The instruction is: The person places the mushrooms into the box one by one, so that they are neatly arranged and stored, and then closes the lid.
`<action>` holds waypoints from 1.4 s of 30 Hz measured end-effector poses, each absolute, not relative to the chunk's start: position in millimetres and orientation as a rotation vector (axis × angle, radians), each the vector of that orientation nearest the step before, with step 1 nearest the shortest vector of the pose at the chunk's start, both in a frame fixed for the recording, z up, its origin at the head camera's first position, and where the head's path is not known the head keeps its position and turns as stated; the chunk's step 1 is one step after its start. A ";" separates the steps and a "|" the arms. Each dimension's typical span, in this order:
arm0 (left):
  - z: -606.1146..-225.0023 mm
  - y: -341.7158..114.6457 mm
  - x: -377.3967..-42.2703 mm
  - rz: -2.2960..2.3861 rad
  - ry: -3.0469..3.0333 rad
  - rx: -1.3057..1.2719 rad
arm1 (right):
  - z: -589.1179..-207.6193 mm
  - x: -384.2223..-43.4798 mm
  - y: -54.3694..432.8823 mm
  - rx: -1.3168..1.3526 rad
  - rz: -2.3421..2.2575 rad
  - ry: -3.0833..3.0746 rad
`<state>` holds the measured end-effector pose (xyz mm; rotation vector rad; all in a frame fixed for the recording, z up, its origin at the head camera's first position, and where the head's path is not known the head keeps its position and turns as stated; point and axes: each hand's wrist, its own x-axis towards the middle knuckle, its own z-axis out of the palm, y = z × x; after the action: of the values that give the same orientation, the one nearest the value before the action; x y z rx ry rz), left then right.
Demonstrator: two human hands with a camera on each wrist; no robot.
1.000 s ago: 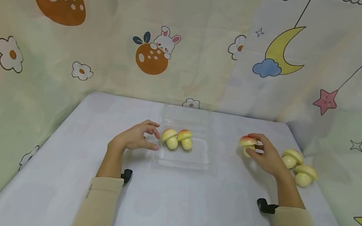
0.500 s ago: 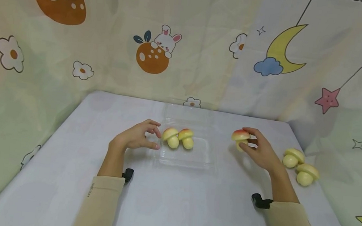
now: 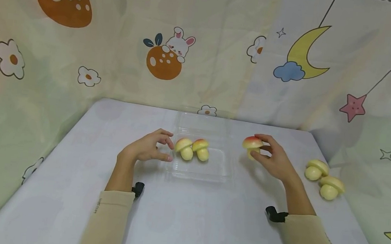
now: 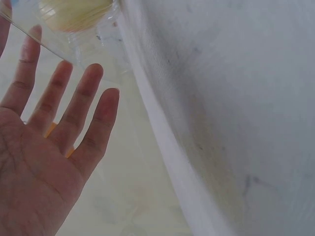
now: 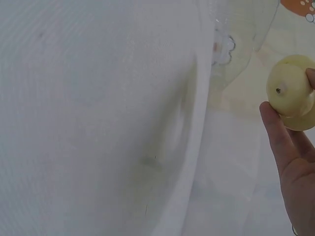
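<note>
Between its thumb and fingers my right hand [image 3: 274, 159] holds a toy mushroom [image 3: 252, 143] with a red-topped cap, raised over the table to the right of a clear plastic box. The right wrist view shows the underside of that mushroom's pale stem [image 5: 288, 91]. My left hand [image 3: 151, 146] is at the box's left edge, its fingers spread and nothing in its grasp. In the clear plastic box [image 3: 217, 171], two toy mushrooms lie side by side: a left one [image 3: 184, 149] and a right one [image 3: 201, 150]. The left wrist view shows the left palm [image 4: 39, 172] and loosely extended fingers.
Two more pale yellow mushrooms, a farther one [image 3: 316, 169] and a nearer one [image 3: 331, 188], lie by the right edge of the white table [image 3: 186, 219]. The box's clear lid [image 3: 202, 123] stands open at the back. A printed curtain [image 3: 214, 72] hangs behind.
My right hand has carried its mushroom leftward and slightly away from me, closer to the box. The left hand and the mushrooms in the box stay in place.
</note>
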<state>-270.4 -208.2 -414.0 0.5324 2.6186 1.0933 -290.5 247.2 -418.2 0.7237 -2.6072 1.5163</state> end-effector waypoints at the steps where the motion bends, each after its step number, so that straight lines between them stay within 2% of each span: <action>1: -414.2 -208.0 -270.5 1.093 2.617 0.524 | -418.3 -290.8 245.8 0.722 1.526 -2.602; 42: -411.5 -207.2 -268.6 1.089 2.618 0.536 | -413.4 -292.0 179.9 0.805 1.612 -2.535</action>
<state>-268.6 -207.2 -411.5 0.5363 2.6178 1.0885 -292.0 179.9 -413.4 0.8051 -2.5349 1.6118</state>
